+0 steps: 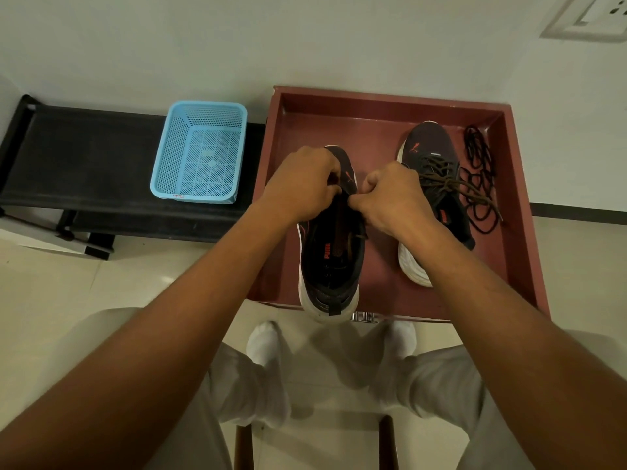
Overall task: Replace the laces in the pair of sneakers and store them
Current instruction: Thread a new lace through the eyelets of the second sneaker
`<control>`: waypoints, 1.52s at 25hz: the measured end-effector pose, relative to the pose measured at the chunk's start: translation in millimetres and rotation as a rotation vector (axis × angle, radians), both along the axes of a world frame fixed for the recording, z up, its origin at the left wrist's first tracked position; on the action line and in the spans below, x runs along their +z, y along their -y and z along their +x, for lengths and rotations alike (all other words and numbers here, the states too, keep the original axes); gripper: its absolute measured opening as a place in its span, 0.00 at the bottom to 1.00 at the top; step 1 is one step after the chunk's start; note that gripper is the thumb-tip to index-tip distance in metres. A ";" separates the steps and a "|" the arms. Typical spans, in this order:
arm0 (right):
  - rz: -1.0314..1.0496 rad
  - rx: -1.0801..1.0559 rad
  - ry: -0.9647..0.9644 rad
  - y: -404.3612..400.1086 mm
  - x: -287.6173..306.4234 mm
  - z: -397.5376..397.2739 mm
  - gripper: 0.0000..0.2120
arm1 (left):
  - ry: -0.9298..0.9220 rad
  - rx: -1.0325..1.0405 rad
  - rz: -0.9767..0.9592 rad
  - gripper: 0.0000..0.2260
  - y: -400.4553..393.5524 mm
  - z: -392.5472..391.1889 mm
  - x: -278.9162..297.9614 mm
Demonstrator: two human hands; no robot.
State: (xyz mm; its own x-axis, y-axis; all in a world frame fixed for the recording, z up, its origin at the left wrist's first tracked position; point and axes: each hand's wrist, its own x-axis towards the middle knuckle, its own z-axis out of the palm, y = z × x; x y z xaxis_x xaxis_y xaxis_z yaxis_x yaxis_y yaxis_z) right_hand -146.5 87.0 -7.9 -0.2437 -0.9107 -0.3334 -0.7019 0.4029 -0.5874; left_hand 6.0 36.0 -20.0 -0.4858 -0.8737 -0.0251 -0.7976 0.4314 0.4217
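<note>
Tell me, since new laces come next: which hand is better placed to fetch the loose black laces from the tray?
Right, probably. The loose black laces lie at the tray's right edge, nearer the right hand; the left hand would cross over.

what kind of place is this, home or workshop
Most likely a home, perhaps an entryway: tiled floor, a low black shoe rack against the wall, a wall socket.

I have one head-worn wide-angle view, looking forward and steeply down, close over the tray (519,205), with wall above and floor (112,286) below.
</note>
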 end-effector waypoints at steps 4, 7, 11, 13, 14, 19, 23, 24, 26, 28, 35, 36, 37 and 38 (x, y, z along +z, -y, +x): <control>-0.021 -0.019 -0.002 -2.1 -0.6 2.2 0.05 | -0.094 0.098 0.070 0.02 8.6 10.1 6.3; -0.023 -0.027 0.000 -1.4 -0.1 2.4 0.05 | -0.176 0.217 0.074 0.03 18.4 24.3 13.7; 0.002 0.003 0.035 -1.8 1.6 1.4 0.05 | -0.256 0.270 0.040 0.04 23.0 33.6 19.5; 0.066 0.036 0.085 -2.2 6.4 -4.0 0.09 | -0.277 0.244 0.060 0.04 23.4 32.6 20.2; 0.133 0.044 0.128 -2.3 10.9 -9.1 0.12 | -0.283 0.235 0.064 0.04 23.5 31.7 20.2; 0.410 0.063 0.395 -8.7 34.7 -23.1 0.15 | -0.295 0.232 0.059 0.04 26.0 30.2 16.0; 0.299 0.001 0.410 -8.5 36.0 -18.8 0.10 | -0.294 0.229 0.069 0.04 22.6 25.5 13.4; 0.267 -0.031 0.439 -7.9 37.4 -18.1 0.08 | -0.286 0.224 0.074 0.04 20.2 23.6 13.4; 0.212 -0.102 0.559 -7.2 42.2 -16.8 0.05 | -0.267 0.202 0.077 0.04 16.2 19.5 12.1; 0.173 -0.185 0.725 -5.7 47.6 -16.1 0.06 | -0.251 0.188 0.083 0.03 14.2 16.5 11.8; -0.029 -0.395 1.132 9.1 66.2 -23.0 0.09 | -0.247 0.202 0.106 0.05 12.9 16.9 15.0; -0.038 -0.403 1.168 11.0 70.2 -23.5 0.08 | -0.244 0.205 0.111 0.05 12.8 16.9 14.8; -0.041 -0.404 1.192 12.6 75.1 -23.9 0.08 | -0.239 0.207 0.113 0.05 12.8 16.9 14.9; -0.040 -0.400 1.213 14.4 79.7 -24.7 0.07 | -0.234 0.207 0.111 0.06 12.9 16.9 14.5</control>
